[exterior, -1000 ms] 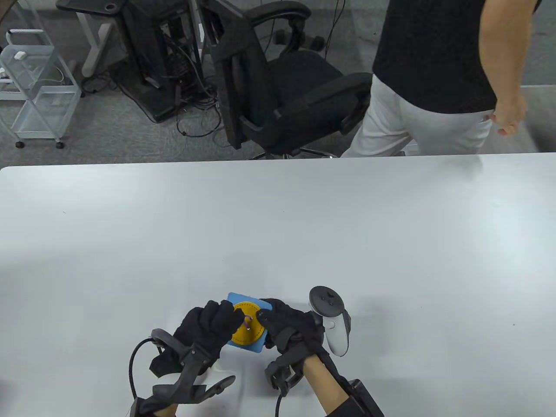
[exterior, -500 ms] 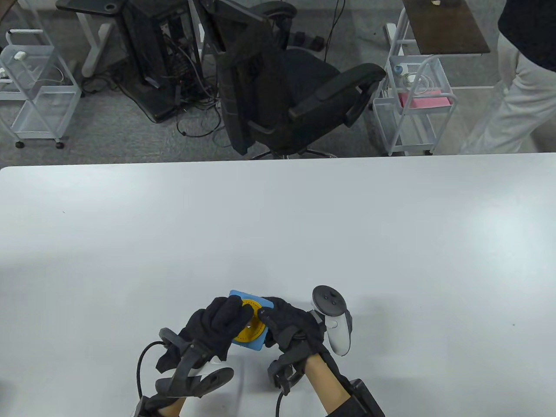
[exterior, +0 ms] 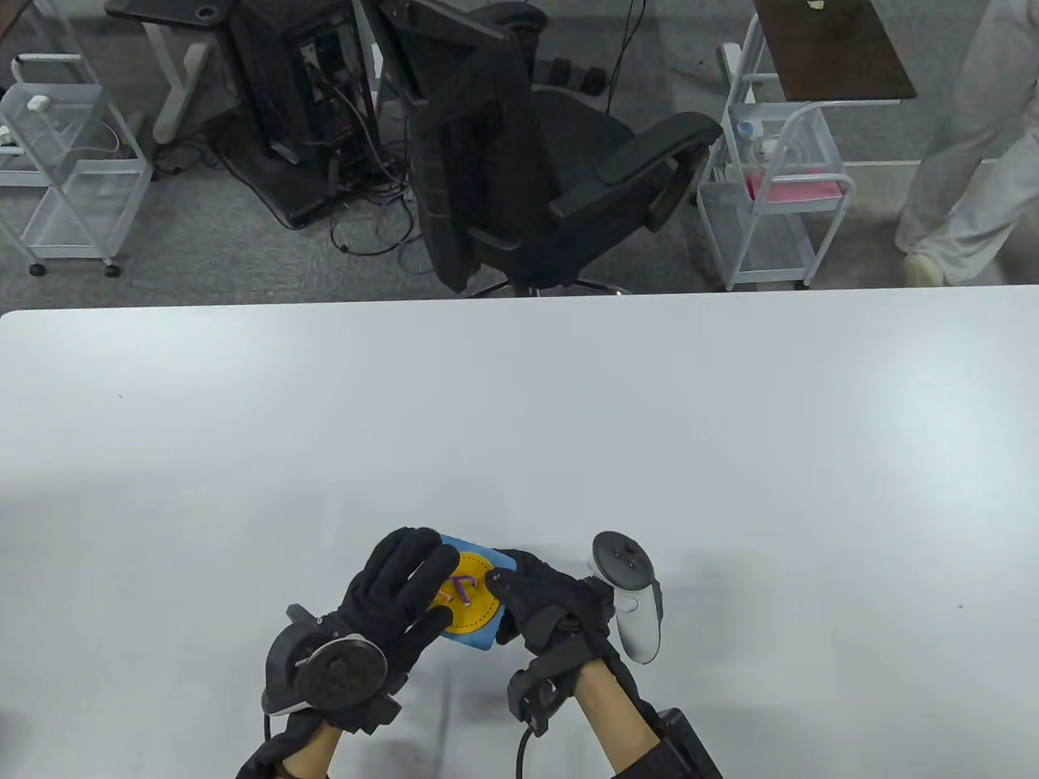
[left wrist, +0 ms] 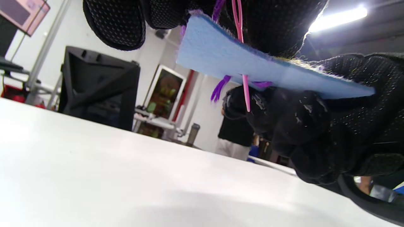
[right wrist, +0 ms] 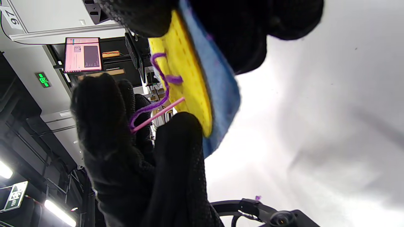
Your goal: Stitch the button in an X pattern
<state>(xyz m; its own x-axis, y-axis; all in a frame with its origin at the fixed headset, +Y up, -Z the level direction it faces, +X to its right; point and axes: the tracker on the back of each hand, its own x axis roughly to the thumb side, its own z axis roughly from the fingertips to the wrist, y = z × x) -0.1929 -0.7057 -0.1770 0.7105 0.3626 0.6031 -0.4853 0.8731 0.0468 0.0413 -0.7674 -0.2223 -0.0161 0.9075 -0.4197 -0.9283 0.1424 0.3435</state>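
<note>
A yellow felt button (exterior: 479, 610) lies on a blue felt pad (exterior: 475, 639), held just above the white table (exterior: 519, 422) near its front edge. My right hand (exterior: 528, 596) grips the pad's right edge, thumb on top and fingers (left wrist: 300, 132) beneath. My left hand (exterior: 410, 588) hovers over the button with its fingers spread and straight. Purple thread (exterior: 464, 586) crosses the button's middle. A pink needle (right wrist: 157, 115) stands through button and pad, its top end against a left finger (right wrist: 104, 126), its tip (left wrist: 245, 94) poking out below the pad (left wrist: 240, 60).
Beyond the table's far edge stand a black office chair (exterior: 519, 178), a white wire cart (exterior: 779, 195) and another cart (exterior: 65, 162) at the left. A person's legs (exterior: 966, 178) are at the far right. A white tracker (exterior: 631, 604) sits on my right hand.
My left hand has turned palm-down and spread its fingers, uncovering the button and the purple thread. The pad shifted slightly right. The person behind the table walked off to the right.
</note>
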